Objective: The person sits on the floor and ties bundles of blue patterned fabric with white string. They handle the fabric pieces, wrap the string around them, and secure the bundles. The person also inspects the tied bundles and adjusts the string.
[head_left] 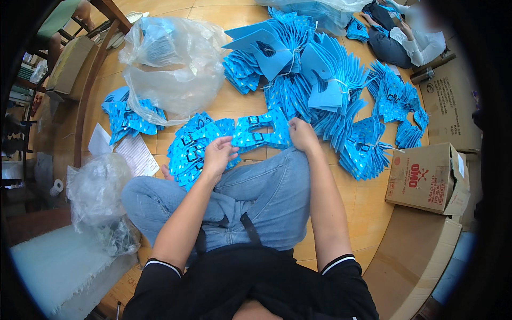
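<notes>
A flat blue patterned fabric piece (274, 129) with cut-out openings and dark buckles is stretched between my hands above my crossed legs. My right hand (304, 135) pinches its right edge. At its lower left corner, my left hand (217, 156) has thumb and index finger closed on the fabric, the other fingers loosely curled. Just left of it lies a fanned pile of similar buckled pieces (186, 146), partly behind my left forearm. Beyond my right hand rises a large heap of plain blue cut pieces (325, 98) tied in bundles with white string.
Clear plastic bags lie at the far left (186, 80) and near left (101, 181). More buckled pieces (133, 121) and a printed sheet (140, 154) are on the left. Tied bundles (365, 152) and cardboard boxes (421, 178) line the right. Another person (418, 40) sits far right.
</notes>
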Available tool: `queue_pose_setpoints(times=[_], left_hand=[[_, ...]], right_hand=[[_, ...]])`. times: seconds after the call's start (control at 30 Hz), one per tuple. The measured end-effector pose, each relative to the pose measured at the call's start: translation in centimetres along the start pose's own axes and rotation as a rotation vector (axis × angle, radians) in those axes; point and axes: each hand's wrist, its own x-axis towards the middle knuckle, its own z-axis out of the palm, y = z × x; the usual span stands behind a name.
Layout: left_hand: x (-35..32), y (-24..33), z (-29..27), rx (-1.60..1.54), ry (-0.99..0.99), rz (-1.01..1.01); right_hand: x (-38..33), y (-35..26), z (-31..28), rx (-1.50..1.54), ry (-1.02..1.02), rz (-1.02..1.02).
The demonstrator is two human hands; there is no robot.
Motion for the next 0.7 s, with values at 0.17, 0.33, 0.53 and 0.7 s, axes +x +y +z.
queue_pose_setpoints(times=[0.17, 0.33, 0.53, 0.7], left_hand=[[-1.3, 0.4, -0.8, 0.299, -0.018, 0.009], [-3.3, 2.7, -4.6, 0.982, 0.106, 0.426], [-4.0, 3.9, -7.7, 1.356, 0.129, 0.353], [-6.1, 5.7, -7.0, 1.291, 0.197, 0.520]], right_hand=[[1.0, -0.4, 0.2, -0.116, -0.112, 0.121], [0.3, -1.9, -0.9, -0.274, 0.041, 0.200], [-1.1, -2.9, -1.9, 0.070, 0.555, -0.154], [-4.0, -3.8, -2.5, 0.280, 0.627, -0.230]])
